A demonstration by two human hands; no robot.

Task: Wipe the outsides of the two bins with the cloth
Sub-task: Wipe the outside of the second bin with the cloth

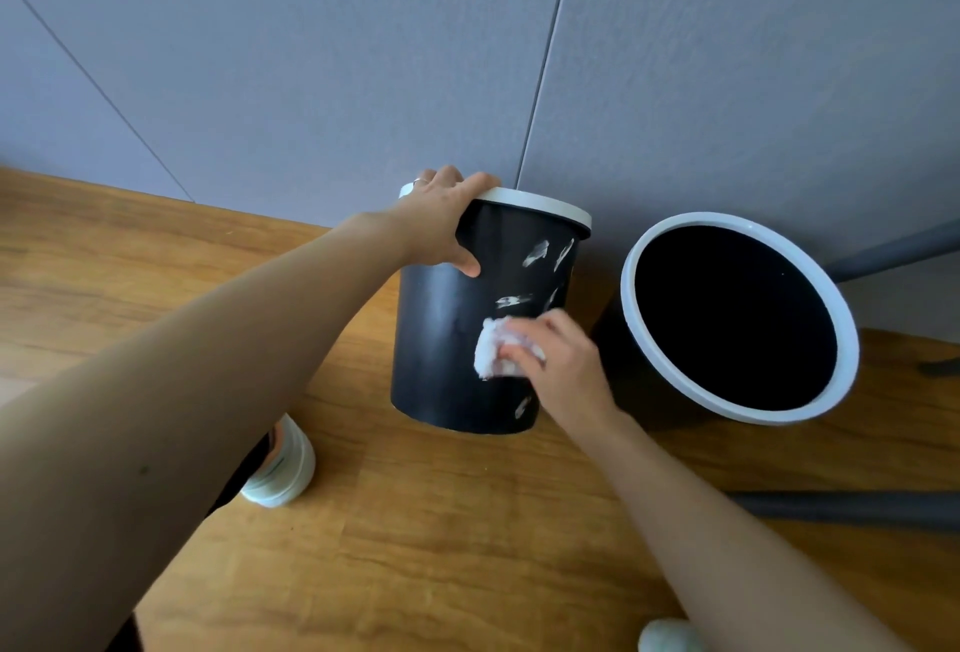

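Observation:
Two black bins with white rims stand on a wooden floor by a grey wall. The left bin (441, 350) is tilted away from me and carries several white smears on its side. My left hand (441, 220) grips its white rim, fingers over the top and thumb on the outer wall. My right hand (561, 360) holds a crumpled white cloth (491, 347) and presses it against the lower side of this bin. The right bin (737, 319) stands just beside it, its dark opening facing me; nothing touches it.
My two feet in white shoes show on the floor, one (283, 469) in front of the left bin and one (670, 636) at the bottom edge. Dark grey furniture legs (857, 506) run along the floor at the right, behind and beside the right bin.

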